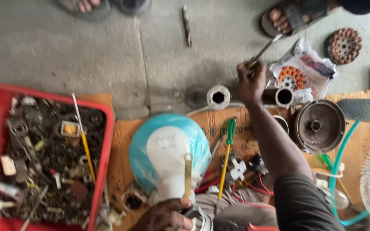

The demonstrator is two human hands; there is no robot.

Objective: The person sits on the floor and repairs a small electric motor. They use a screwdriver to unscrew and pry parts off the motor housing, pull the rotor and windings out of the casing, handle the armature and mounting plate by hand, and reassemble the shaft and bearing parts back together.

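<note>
Two hands busy: left hand (pixel 165 216) gripping teal fan housing (pixel 168 149) low on cardboard (pixel 123 141), right hand (pixel 250 82) fingers curled around screwdriver (pixel 263 51) near metal tube (pixel 279 96); loose parts all around, reassembly seemingly far off.
</note>
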